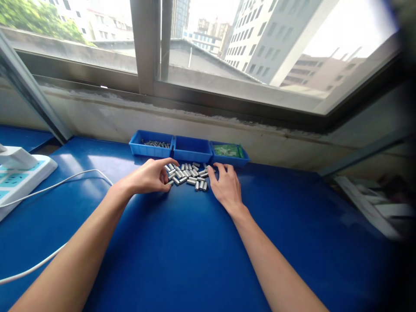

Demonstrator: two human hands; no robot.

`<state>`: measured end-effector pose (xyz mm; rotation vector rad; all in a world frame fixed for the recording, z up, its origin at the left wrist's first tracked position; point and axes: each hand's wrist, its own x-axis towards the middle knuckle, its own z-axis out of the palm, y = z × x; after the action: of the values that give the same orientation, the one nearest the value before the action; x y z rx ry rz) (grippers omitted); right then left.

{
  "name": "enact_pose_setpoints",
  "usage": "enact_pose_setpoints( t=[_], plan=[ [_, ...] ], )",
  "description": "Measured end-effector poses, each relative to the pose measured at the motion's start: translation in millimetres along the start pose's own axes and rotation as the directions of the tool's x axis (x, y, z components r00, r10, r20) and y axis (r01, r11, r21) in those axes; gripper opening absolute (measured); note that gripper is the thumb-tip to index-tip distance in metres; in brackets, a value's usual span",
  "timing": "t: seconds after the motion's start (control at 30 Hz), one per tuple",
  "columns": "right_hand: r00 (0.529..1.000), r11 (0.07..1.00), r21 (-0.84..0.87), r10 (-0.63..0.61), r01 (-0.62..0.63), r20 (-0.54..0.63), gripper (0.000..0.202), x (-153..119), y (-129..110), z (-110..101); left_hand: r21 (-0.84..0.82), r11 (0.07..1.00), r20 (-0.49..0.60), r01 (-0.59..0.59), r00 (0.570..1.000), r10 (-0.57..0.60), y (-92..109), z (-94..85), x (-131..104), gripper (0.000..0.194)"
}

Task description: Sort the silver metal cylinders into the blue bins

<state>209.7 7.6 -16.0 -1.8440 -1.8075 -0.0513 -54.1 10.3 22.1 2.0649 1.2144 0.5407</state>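
Observation:
A loose pile of small silver metal cylinders (185, 172) lies on the blue tabletop, between my two hands. My left hand (151, 175) is at the pile's left edge, its thumb and fingers apart and curved around the outermost pieces. On the opposite side, my right hand (225, 182) rests with fingers spread, its index finger beside the rightmost cylinders. Neither hand has a piece lifted off the table. Several cylinders at the front of the pile stand side by side in a short row.
Behind the pile stand three joined blue bins: the left bin (136, 148) holds small screws, the middle bin (193, 156) shows a bare floor, the right bin (232, 163) holds green-and-white items. A white power strip (48, 164) and white cable (78, 174) lie left. A window is behind.

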Motion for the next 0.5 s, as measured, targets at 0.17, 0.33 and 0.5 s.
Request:
enact_pose_setpoints(
  t=[0.17,0.33,0.5],
  plan=[
    [0.989,0.979,0.144,-0.149,0.147,-0.002,0.036,2,7,7,0.075,0.996,-0.023,-0.045,0.999,0.047,4,0.5,1,0.066],
    [0.967,0.913,0.339,-0.251,0.226,0.032,0.035,0,1,9,-0.03,0.99,-0.199,-0.137,0.972,0.128,5,8.4,9,0.04],
    [0.97,0.891,0.384,-0.22,0.241,-0.098,0.03,0,-6,0,-0.232,0.947,-0.411,-0.223,0.905,0.112,9,30.7,21,0.029]
  ],
)
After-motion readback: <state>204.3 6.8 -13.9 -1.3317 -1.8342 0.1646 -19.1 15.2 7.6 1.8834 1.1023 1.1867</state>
